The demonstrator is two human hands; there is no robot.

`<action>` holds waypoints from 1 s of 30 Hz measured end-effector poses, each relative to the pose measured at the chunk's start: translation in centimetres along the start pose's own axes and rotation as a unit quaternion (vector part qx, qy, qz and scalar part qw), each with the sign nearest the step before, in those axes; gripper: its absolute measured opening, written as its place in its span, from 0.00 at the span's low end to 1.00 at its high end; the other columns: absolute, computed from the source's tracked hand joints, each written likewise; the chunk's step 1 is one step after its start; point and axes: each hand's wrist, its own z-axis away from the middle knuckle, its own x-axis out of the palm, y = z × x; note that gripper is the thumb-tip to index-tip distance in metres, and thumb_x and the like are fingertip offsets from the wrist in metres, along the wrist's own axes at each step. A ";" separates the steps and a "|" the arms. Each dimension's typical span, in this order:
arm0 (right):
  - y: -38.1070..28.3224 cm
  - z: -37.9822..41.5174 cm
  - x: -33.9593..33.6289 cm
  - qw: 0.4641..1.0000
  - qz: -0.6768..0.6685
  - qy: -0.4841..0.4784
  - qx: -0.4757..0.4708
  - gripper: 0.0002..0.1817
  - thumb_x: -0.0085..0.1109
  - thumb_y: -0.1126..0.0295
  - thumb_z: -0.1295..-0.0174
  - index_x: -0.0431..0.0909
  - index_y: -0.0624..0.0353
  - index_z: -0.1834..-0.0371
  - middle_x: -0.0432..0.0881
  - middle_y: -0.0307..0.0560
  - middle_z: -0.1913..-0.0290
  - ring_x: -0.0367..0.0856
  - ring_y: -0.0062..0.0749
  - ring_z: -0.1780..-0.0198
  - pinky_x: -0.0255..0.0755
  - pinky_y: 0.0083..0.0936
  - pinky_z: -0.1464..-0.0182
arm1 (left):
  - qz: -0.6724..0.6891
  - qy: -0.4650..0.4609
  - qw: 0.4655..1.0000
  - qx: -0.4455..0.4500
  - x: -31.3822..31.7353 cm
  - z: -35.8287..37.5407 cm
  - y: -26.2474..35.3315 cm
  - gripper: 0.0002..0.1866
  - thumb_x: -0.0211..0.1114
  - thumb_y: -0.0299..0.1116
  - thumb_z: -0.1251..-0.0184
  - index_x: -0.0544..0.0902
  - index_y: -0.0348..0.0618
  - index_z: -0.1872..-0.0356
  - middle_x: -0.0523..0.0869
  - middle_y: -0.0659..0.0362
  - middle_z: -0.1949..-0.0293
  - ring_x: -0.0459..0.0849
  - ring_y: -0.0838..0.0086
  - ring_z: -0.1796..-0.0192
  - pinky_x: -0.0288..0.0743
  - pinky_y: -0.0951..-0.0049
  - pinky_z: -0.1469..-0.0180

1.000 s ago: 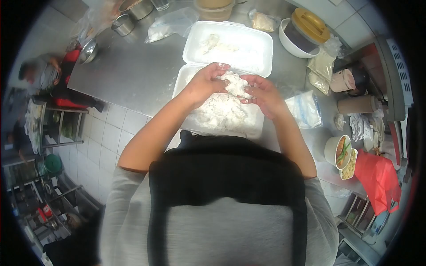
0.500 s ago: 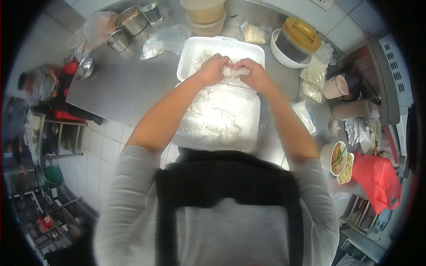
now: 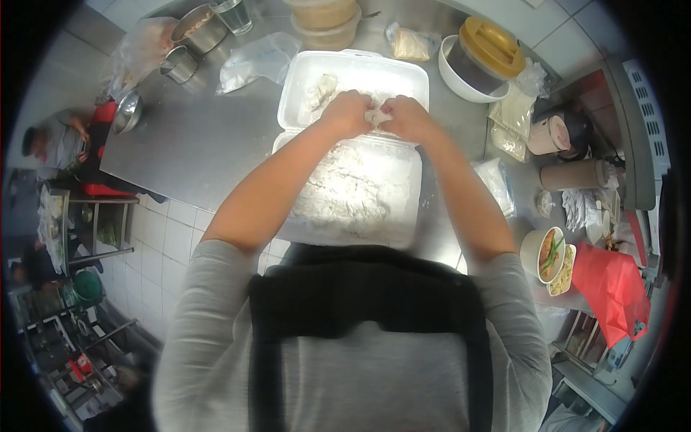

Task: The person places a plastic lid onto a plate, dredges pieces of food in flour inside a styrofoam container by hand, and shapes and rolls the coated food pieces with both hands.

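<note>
In the head view, a white foam clamshell box [image 3: 412, 183] lies unfolded on the steel counter. White flour [image 3: 345, 183] covers the half nearer my body. Over the far half, my left hand [image 3: 347, 114] and my right hand [image 3: 407, 117] meet with fingers curled around a flour-coated piece [image 3: 376, 119]. Only a small pale part of that piece shows between my fingertips, and I cannot tell what food it is. Left of my hands, another floured clump [image 3: 324, 89] rests in the far half.
Beyond the box stand stacked plastic tubs [image 3: 325, 30], a bag of white powder [image 3: 248, 66] and steel pots [image 3: 199, 30]. To the right are a white bowl [image 3: 455, 79] with a yellow-lidded container [image 3: 491, 47], a food bowl [image 3: 547, 255] and a red bag [image 3: 612, 288]. Another person [image 3: 61, 144] is far left.
Both hands have closed in around the floured piece, so less of it shows now. The whole view has shifted slightly.
</note>
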 end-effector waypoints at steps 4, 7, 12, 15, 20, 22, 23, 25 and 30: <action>0.3 0.0 -0.3 0.997 -0.070 -0.027 -0.024 0.23 0.72 0.61 0.51 0.83 0.58 0.52 0.84 0.56 0.52 0.82 0.48 0.50 0.75 0.37 0.47 | 0.047 -0.050 0.998 0.001 -1.6 0.2 0.1 0.24 0.75 0.36 0.50 0.83 0.40 0.50 0.85 0.49 0.53 0.83 0.58 0.48 0.75 0.64 0.44; 0.4 0.1 0.1 0.988 -0.151 -0.009 -0.016 0.22 0.72 0.63 0.50 0.82 0.59 0.51 0.84 0.56 0.53 0.83 0.45 0.50 0.76 0.35 0.48 | 0.163 -0.069 0.984 -0.021 -1.3 -0.1 -1.0 0.22 0.73 0.34 0.45 0.83 0.38 0.50 0.85 0.52 0.54 0.83 0.65 0.52 0.75 0.69 0.47; 2.6 -0.8 1.4 0.953 -0.303 0.003 -0.027 0.22 0.71 0.64 0.48 0.81 0.59 0.50 0.85 0.54 0.53 0.84 0.43 0.52 0.76 0.33 0.48 | 0.363 -0.058 0.926 -0.086 0.4 -0.7 -3.0 0.19 0.70 0.32 0.40 0.82 0.38 0.48 0.86 0.54 0.60 0.81 0.73 0.59 0.74 0.73 0.54; 2.5 -1.0 0.3 0.976 -0.216 -0.017 -0.020 0.21 0.68 0.67 0.47 0.82 0.59 0.49 0.85 0.53 0.51 0.84 0.44 0.51 0.76 0.33 0.48 | 0.275 -0.078 0.954 -0.087 -0.2 -0.5 -2.4 0.19 0.69 0.30 0.39 0.82 0.38 0.47 0.86 0.53 0.60 0.82 0.71 0.59 0.75 0.72 0.54; 0.9 -2.5 -3.5 0.998 0.043 0.011 0.036 0.18 0.60 0.74 0.44 0.83 0.58 0.48 0.83 0.53 0.45 0.82 0.45 0.47 0.75 0.34 0.43 | 0.042 0.002 0.999 -0.034 -1.2 0.1 -2.1 0.20 0.65 0.24 0.41 0.84 0.49 0.46 0.83 0.51 0.48 0.81 0.62 0.47 0.75 0.66 0.43; 2.4 -4.1 -2.5 0.994 0.026 0.071 -0.082 0.19 0.56 0.77 0.43 0.82 0.59 0.47 0.81 0.53 0.42 0.80 0.46 0.43 0.72 0.34 0.40 | -0.025 0.056 0.998 0.014 -1.4 0.7 -1.8 0.22 0.63 0.23 0.42 0.85 0.55 0.46 0.81 0.54 0.45 0.78 0.61 0.42 0.74 0.65 0.41; 3.1 -5.0 -1.8 0.985 0.019 0.100 -0.142 0.19 0.54 0.79 0.42 0.82 0.59 0.47 0.80 0.54 0.41 0.79 0.47 0.42 0.71 0.34 0.38 | -0.041 0.084 0.995 0.046 -1.1 0.8 -1.9 0.22 0.63 0.23 0.43 0.85 0.57 0.47 0.81 0.56 0.45 0.77 0.62 0.41 0.74 0.64 0.41; 3.6 -7.1 -0.1 0.977 -0.019 0.104 -0.185 0.22 0.53 0.81 0.44 0.81 0.59 0.45 0.78 0.53 0.38 0.76 0.47 0.38 0.69 0.34 0.35 | -0.069 0.085 0.990 0.086 -1.0 0.5 -1.9 0.24 0.61 0.22 0.43 0.85 0.59 0.46 0.80 0.60 0.43 0.74 0.64 0.37 0.73 0.63 0.39; 2.7 -7.9 1.5 0.956 0.067 0.077 -0.273 0.25 0.52 0.82 0.44 0.78 0.57 0.41 0.75 0.49 0.34 0.72 0.45 0.33 0.67 0.33 0.32 | -0.168 -0.022 0.984 0.054 -1.8 -0.3 -1.1 0.27 0.59 0.19 0.43 0.83 0.57 0.43 0.78 0.63 0.39 0.70 0.66 0.33 0.67 0.59 0.32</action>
